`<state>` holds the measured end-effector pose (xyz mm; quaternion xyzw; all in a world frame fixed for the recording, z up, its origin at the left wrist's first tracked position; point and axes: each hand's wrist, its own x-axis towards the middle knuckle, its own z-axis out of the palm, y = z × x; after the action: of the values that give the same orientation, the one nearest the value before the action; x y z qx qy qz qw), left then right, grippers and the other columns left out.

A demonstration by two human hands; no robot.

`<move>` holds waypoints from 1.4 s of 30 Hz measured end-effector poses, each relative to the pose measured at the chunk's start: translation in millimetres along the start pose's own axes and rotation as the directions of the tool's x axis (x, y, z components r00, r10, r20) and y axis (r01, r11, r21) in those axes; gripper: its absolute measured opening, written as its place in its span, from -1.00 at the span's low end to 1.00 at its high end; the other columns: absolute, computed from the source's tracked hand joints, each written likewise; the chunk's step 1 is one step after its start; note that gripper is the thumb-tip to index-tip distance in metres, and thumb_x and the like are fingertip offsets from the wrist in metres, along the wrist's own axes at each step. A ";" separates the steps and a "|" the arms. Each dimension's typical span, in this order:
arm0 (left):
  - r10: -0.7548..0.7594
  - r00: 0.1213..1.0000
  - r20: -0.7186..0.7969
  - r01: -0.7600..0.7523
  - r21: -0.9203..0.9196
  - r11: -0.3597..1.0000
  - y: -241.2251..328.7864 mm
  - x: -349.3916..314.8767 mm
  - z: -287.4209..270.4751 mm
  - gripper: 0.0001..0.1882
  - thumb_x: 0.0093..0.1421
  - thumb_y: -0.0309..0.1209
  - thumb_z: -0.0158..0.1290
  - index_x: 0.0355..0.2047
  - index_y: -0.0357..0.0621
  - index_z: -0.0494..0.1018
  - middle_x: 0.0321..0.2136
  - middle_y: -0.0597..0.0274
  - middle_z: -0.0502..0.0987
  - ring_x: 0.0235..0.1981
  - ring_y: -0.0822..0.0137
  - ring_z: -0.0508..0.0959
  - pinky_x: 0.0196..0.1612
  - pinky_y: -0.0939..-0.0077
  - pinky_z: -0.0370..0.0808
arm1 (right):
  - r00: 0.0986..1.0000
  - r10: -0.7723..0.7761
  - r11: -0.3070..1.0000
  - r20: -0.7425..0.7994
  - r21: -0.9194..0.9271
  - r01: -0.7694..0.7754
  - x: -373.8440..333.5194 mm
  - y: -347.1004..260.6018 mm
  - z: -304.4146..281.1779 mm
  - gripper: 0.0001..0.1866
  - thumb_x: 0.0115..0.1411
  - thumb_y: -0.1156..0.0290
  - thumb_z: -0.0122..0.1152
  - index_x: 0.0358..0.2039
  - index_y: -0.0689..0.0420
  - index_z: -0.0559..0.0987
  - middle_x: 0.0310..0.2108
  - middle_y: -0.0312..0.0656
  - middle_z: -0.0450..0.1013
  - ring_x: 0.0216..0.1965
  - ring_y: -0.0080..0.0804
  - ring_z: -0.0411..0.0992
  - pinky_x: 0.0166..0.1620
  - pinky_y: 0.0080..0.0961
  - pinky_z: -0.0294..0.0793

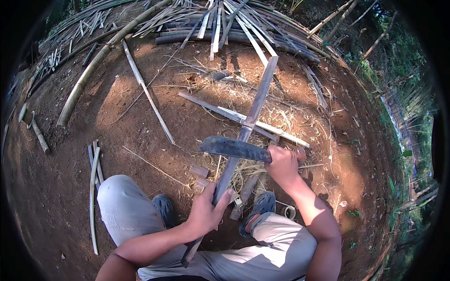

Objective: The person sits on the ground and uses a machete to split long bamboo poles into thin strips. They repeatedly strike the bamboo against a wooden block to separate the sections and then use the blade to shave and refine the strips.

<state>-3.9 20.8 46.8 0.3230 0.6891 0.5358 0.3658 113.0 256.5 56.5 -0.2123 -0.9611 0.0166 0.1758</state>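
My left hand (207,209) is closed around the lower part of a long split bamboo strip (257,105), which slants from my lap up to the far right. In my right hand (282,165) is the handle of a machete (232,147) with a broad dark blade. The blade lies across the strip above my left hand, its tip pointing left; whether it bites into the bamboo I cannot tell. Beyond the blade, two more bamboo strips (206,104) lie crosswise on the ground behind the held one. Most of the machete's handle is hidden in my fist.
Bamboo shavings (290,122) and short bamboo pieces (199,170) litter the soil around my feet. A large pile of split bamboo (201,35) lies at the back. Left are a thick bamboo pole (89,70), a thinner stick (145,89) and several strips (95,206) beside my knee.
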 end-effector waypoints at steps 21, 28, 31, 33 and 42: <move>-0.005 0.994 0.109 0.002 0.027 1.000 -17.6 -22.3 3.8 -0.64 0.32 -0.16 0.07 -0.37 -0.26 0.39 -0.72 0.19 0.37 -0.65 0.49 0.34 -0.56 0.43 0.34 | 0.999 0.039 0.997 0.019 0.059 -0.040 -4.5 -6.3 -12.2 -0.91 -0.03 0.54 0.16 -0.63 0.18 0.47 -0.62 0.07 0.47 -0.51 0.09 0.52 -0.36 -0.07 0.49; -0.039 0.978 0.205 0.036 0.016 0.999 -8.1 -28.9 8.7 -0.59 0.35 -0.15 0.04 -0.42 -0.30 0.38 -0.69 0.25 0.40 -0.62 0.56 0.32 -0.58 0.47 0.28 | 0.891 0.438 0.884 -0.119 -0.121 -0.451 -3.7 80.8 -16.8 -0.91 0.06 0.47 0.15 -0.50 0.21 0.56 -0.56 0.06 0.50 -0.52 0.16 0.49 -0.39 -0.07 0.50; -0.066 0.971 0.231 0.066 0.007 0.998 -16.5 -29.7 9.5 -0.59 0.35 -0.14 0.03 -0.43 -0.29 0.38 -0.67 0.25 0.40 -0.60 0.58 0.33 -0.57 0.49 0.28 | 0.968 0.218 0.976 -0.126 0.023 -0.216 -21.1 58.5 13.2 -0.89 0.07 0.47 0.15 -0.55 0.20 0.51 -0.55 0.02 0.50 -0.47 0.13 0.51 -0.34 -0.05 0.51; -0.087 0.972 0.217 0.080 0.041 0.996 -11.7 -28.6 4.5 -0.58 0.34 -0.12 0.05 -0.43 -0.28 0.37 -0.67 0.22 0.40 -0.60 0.54 0.34 -0.55 0.46 0.31 | 0.986 0.094 0.994 -0.139 -0.039 -0.100 -13.5 54.1 3.7 -0.88 0.07 0.47 0.15 -0.57 0.19 0.49 -0.55 0.04 0.50 -0.46 0.10 0.52 -0.34 -0.05 0.51; 0.100 0.966 0.238 -0.111 0.034 0.993 -0.6 -27.0 5.4 -0.66 0.32 -0.19 0.08 -0.39 -0.26 0.39 -0.70 0.27 0.38 -0.66 0.52 0.33 -0.58 0.46 0.30 | 0.508 0.843 0.529 -0.179 0.449 -0.720 -34.9 186.5 22.6 -0.68 -0.03 0.46 0.30 -0.76 0.14 0.34 -0.76 -0.25 0.28 -0.66 -0.42 0.24 -0.48 -0.31 0.25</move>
<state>14.8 0.7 49.6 0.4290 0.6350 0.4961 0.4082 209.9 412.6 3.9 -0.5962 -0.6866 0.2084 0.3600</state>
